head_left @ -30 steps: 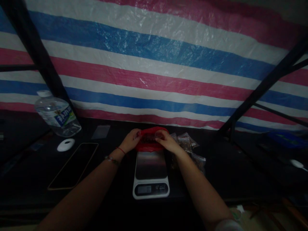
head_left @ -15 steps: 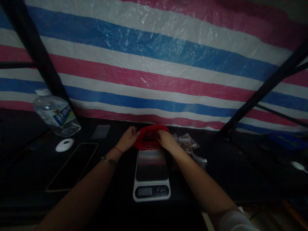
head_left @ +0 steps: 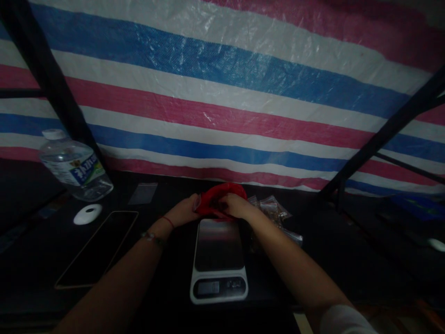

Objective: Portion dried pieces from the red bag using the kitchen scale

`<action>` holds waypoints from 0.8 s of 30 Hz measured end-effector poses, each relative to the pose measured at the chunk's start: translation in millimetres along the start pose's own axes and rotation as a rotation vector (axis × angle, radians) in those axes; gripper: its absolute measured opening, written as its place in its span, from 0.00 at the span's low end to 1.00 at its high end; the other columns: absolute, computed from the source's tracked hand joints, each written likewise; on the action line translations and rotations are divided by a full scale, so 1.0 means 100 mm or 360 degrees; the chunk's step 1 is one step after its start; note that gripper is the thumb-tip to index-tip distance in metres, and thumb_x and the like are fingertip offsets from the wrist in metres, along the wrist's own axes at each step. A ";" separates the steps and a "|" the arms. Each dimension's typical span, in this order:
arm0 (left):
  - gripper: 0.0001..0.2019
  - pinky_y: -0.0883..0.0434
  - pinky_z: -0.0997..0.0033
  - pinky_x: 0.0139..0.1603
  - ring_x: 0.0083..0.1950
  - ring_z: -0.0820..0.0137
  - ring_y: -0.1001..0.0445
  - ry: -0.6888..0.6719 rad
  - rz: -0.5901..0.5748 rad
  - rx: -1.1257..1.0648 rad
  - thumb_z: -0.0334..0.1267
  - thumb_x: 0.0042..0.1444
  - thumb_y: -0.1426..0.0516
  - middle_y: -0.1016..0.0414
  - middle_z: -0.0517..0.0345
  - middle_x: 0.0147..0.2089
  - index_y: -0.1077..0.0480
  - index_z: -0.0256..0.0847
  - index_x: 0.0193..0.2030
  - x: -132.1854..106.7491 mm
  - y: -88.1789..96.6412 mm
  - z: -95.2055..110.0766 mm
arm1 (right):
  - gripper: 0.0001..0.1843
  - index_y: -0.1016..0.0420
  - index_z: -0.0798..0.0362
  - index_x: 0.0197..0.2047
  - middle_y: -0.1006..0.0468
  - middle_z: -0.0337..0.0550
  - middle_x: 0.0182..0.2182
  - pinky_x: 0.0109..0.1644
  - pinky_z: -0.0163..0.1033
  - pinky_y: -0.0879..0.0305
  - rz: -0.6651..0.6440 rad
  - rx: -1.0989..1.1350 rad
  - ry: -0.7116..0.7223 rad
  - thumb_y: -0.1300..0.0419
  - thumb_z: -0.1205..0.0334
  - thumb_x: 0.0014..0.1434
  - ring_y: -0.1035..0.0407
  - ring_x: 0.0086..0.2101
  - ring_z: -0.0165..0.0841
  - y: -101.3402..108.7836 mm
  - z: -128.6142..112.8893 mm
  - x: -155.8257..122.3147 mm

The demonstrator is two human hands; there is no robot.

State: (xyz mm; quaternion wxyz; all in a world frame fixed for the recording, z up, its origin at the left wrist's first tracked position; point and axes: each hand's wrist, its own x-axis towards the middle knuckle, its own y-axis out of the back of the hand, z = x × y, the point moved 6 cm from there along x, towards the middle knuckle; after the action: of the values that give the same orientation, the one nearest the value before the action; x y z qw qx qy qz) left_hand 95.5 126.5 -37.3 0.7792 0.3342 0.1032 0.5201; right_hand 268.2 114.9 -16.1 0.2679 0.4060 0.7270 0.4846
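Both hands hold a crumpled red plastic bag [head_left: 222, 198] at the far end of the flat steel-topped digital scale [head_left: 219, 253] on the dark tabletop [head_left: 347, 250]. The left hand [head_left: 185, 211] grip clasps its left edge; the right hand [head_left: 235, 205] grip pinches its right side.

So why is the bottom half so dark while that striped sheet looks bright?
Head view: light falls on the striped tarp, glinting off its creases; the table below lies in deep shadow. Both hands, left and right, and the red bag look dim and soft. The bottle leans from lens distortion.
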 end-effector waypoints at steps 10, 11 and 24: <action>0.17 0.30 0.68 0.41 0.40 0.64 0.26 -0.0037 -0.0009 -0.0125 0.42 0.43 0.38 0.26 0.54 0.38 0.33 0.38 0.39 0.07 -0.15 -0.05 | 0.23 0.24 0.56 0.49 0.21 0.47 0.45 0.47 0.35 0.33 0.0102 0.0175 -0.0137 0.38 0.74 0.47 0.27 0.44 0.37 -0.06 -0.10 0.10; 0.17 0.30 0.68 0.42 0.40 0.64 0.26 -0.0046 0.0002 -0.0150 0.42 0.43 0.38 0.26 0.54 0.39 0.33 0.38 0.39 0.07 -0.15 -0.05 | 0.24 0.25 0.56 0.49 0.21 0.47 0.45 0.46 0.34 0.33 0.0137 0.0235 -0.0139 0.38 0.74 0.46 0.26 0.43 0.36 -0.07 -0.10 0.10; 0.15 0.30 0.65 0.45 0.42 0.63 0.26 -0.0069 0.0048 -0.0265 0.42 0.46 0.40 0.25 0.52 0.41 0.32 0.38 0.40 0.15 -0.19 -0.16 | 0.17 0.24 0.58 0.43 0.22 0.51 0.42 0.47 0.39 0.35 0.0283 0.0224 -0.0094 0.37 0.73 0.46 0.28 0.43 0.39 -0.11 -0.12 0.12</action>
State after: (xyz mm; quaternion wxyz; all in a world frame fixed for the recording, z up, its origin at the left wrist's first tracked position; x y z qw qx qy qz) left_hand 107.7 141.4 -57.9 0.7983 0.2810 0.0377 0.5314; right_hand 248.9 116.6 -21.9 0.2161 0.5009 0.7122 0.4419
